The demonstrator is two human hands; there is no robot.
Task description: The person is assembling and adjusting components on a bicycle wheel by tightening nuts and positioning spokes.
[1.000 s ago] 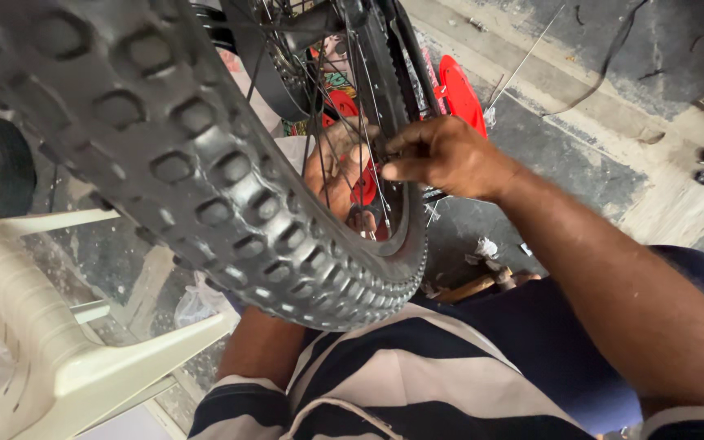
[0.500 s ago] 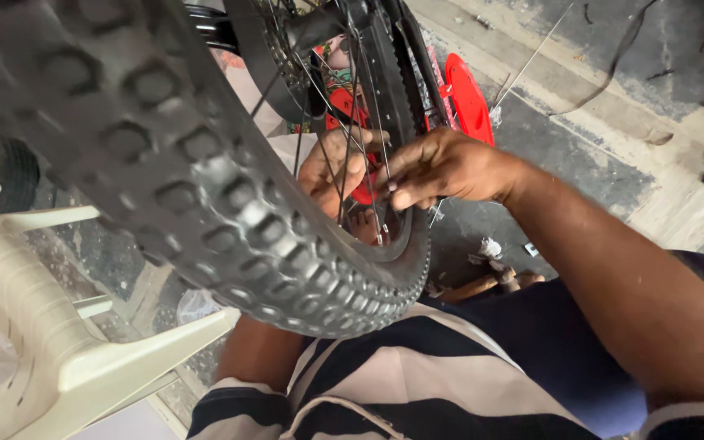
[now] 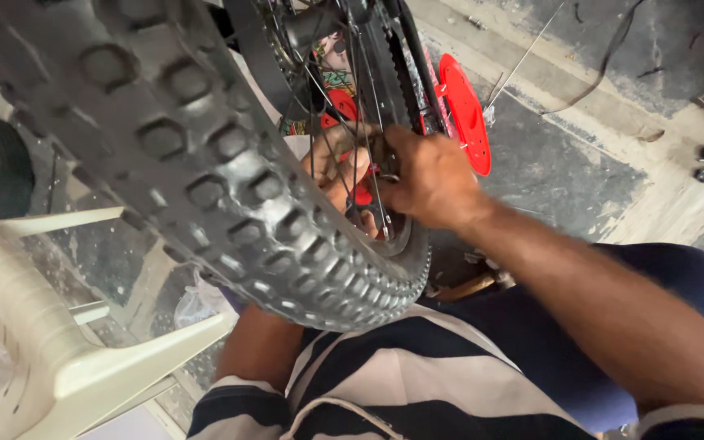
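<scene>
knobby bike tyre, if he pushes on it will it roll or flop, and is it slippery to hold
The knobby bike tyre would probably turn rather than flop: it sits mounted on a spoked rim, so it looks stiff. Its deep tread blocks should give good grip, not a slippery surface. The right hand and left hand at the spokes could likely stop any spin.

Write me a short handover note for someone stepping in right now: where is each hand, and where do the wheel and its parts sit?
Right hand: on the near side of the bicycle wheel, fingers curled at the spokes just inside the rim; whether it pinches anything is hidden.
Left hand: reaches in from the far side, seen through the spokes, next to the right hand; its grip is hidden too.
The knobby tyre sits over the person's lap. A red plastic piece is just beyond the wheel, a pale plastic chair to the left, loose wires on the concrete floor.
Done or left: cannot tell from this view.
</scene>
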